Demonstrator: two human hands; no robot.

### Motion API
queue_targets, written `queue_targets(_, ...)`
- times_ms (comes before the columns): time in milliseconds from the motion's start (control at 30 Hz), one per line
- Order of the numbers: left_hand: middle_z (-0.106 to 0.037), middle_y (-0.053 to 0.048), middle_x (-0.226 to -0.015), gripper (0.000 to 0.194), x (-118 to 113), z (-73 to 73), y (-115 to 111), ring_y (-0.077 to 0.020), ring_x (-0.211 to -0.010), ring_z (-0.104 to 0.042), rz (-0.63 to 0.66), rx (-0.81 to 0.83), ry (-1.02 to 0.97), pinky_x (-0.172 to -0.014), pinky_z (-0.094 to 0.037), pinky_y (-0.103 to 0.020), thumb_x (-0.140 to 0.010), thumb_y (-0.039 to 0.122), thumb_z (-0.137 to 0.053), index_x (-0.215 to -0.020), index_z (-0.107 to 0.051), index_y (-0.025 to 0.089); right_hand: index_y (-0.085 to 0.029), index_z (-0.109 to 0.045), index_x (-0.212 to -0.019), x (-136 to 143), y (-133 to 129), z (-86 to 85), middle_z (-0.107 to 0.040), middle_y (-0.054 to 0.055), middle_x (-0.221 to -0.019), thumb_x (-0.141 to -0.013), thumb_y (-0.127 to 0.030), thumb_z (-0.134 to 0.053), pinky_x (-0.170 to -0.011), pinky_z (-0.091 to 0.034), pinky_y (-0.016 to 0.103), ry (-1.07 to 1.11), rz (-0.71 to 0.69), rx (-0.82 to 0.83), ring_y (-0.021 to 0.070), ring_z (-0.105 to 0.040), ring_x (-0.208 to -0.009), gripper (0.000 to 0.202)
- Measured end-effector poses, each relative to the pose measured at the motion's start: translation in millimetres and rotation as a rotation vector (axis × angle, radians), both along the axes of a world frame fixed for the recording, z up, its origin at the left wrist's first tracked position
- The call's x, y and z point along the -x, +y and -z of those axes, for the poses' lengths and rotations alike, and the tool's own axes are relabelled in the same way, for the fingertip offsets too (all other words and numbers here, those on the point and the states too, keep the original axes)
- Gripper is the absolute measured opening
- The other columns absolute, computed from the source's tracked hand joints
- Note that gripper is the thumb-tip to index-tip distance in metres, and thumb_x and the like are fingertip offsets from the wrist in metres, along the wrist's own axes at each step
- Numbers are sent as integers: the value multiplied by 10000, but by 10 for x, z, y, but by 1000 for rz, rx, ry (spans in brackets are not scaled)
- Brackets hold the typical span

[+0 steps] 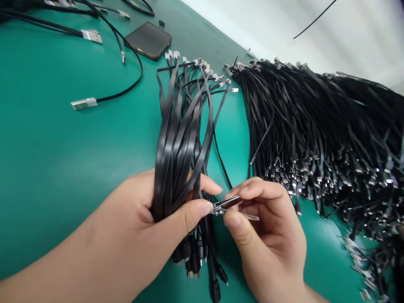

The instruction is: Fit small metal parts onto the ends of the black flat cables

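Note:
My left hand [135, 223] wraps round a bundle of flat black USB cables [175, 155], thumb in front. The USB plugs fan out at the far end, while smaller connectors [192, 256] hang below the hand. My right hand [268, 235] pinches a shiny metal nail clipper [235, 206] between thumb and fingers. Its head is at my left thumb tip, close to or touching a thin black cable that runs down there. Whether the jaws are on that cable is hidden.
A large heap of black cables [293, 113] covers the right side of the green table [94, 168]. A dark smartphone [150, 40] lies at the back. Several loose cables lie at the far left, one with its USB plug [83, 103] toward me.

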State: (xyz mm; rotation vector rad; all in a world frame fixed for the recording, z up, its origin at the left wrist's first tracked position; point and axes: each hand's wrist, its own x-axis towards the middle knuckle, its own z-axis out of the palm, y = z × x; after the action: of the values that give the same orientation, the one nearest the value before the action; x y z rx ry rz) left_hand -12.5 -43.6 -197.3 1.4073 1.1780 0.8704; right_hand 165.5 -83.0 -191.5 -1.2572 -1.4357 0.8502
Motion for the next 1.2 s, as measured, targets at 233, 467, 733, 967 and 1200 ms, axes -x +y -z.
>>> queue_targets(233, -769, 79, -868, 145, 2, 9, -13, -162, -698, -723, 41, 77, -45, -453, -530, -149, -825, 445, -690, -882, -741, 323, -263, -600, -1042, 51, 5, 16, -595, -14, -823, -883, -216, -718, -696, -524, 197, 66, -34, 116, 107, -580, -747, 204)
queue_targets(467, -777, 119, -870, 62, -15, 26, -37, -97, -678, -721, -12, -9, -42, -460, -504, -78, -844, 340, -703, -882, -752, 336, -262, -605, -1071, 28, -5, 24, -601, -18, -843, -890, -210, -713, -708, -524, 159, 72, -55, 122, 86, -595, -762, 217)
queue_targets(733, -776, 159, -848, 70, -16, 52, -25, -63, -633, -707, -17, -92, -90, -452, -487, -51, -849, 330, -704, -869, -748, 381, -270, -606, -1088, 20, -8, 32, -604, -16, -853, -888, -198, -714, -724, -531, 178, 30, -75, 116, 96, -602, -778, 239)
queue_targets(967, -773, 128, -803, 83, -34, 27, 0, -99, -678, -721, -11, -92, -108, -530, -532, -91, -845, 291, -695, -865, -759, 341, -270, -599, -1095, 7, -21, 25, -595, -13, -874, -895, -188, -698, -723, -530, 187, -24, -88, 91, 101, -595, -787, 238)
queue_targets(1200, -772, 127, -798, 97, -33, 6, -5, -106, -702, -722, -15, -93, -107, -557, -532, -101, -837, 267, -682, -843, -749, 337, -267, -599, -1091, 10, 3, 10, -593, -20, -877, -902, -172, -678, -704, -523, 173, -80, -94, 93, 89, -589, -774, 226)
